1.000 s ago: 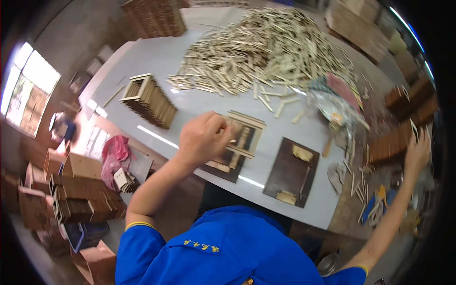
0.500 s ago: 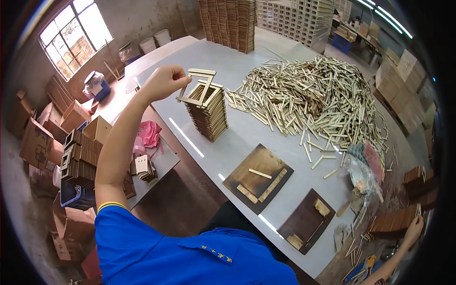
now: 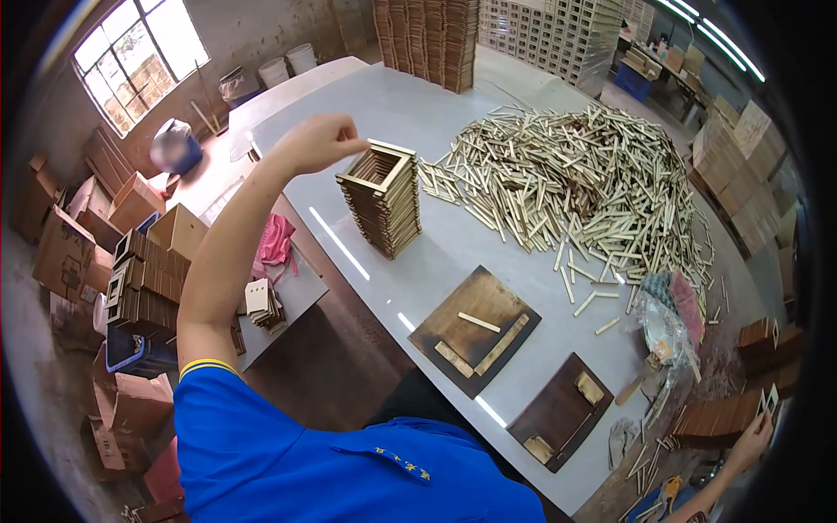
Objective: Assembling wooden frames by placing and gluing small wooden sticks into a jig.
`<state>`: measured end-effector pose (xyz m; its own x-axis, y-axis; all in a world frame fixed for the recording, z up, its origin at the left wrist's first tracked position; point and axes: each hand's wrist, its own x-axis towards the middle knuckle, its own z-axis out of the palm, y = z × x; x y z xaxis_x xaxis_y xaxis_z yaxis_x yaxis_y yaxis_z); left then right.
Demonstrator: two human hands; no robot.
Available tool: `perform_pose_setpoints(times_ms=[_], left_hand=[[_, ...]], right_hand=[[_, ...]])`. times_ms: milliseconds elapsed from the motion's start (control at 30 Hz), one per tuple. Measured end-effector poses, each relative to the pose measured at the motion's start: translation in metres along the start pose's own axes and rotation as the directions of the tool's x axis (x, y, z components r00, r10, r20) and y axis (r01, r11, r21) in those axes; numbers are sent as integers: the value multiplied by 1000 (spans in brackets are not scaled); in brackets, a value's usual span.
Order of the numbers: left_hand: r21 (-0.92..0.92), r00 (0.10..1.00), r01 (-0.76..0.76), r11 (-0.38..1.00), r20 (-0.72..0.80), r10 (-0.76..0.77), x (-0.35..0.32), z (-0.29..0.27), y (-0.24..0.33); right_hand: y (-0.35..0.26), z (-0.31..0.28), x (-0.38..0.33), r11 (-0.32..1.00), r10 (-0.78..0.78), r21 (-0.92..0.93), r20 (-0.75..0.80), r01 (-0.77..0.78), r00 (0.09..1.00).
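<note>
At the upper left of the table stands a tall stack of rectangular wooden frames, the top one pale and lying flat. Just above its far left corner hovers my left hand, index finger stretched out and nothing held; the fingers are slightly blurred. Far over at the lower right, my right hand has its fingers closed on a pale wooden frame, at the end of a row of brown frames standing on edge. The fingers' undersides are hidden there.
A large heap of thin wooden sticks covers the far right of the table. Nearer lie a dark board with strips fixed on it and a smaller board. A brush and plastic wrap lie at the right.
The frame my left hand held tilted over the stack now lies flat on top, let go. My right hand has drawn slightly nearer, still at the row's end.
</note>
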<state>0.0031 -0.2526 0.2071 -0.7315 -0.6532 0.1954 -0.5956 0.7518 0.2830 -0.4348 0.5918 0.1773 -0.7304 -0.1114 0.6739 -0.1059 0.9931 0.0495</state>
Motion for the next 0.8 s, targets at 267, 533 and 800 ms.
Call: perform_pose_setpoints(times_ms=[267,533,800], left_hand=[[14,738,-583,812,-409,537,-77,76,75],[-141,853,-519,843,-9,523,-131,221,93],[-174,837,-547,819,-100,538,-139,242,105]], right_hand=[[-146,-64,-104,871,-325,345,-132,351,936],[-283,-65,-254,695,-586,566,89,443,806],[-324,-65,-305,623,-573,754,260,207,778]])
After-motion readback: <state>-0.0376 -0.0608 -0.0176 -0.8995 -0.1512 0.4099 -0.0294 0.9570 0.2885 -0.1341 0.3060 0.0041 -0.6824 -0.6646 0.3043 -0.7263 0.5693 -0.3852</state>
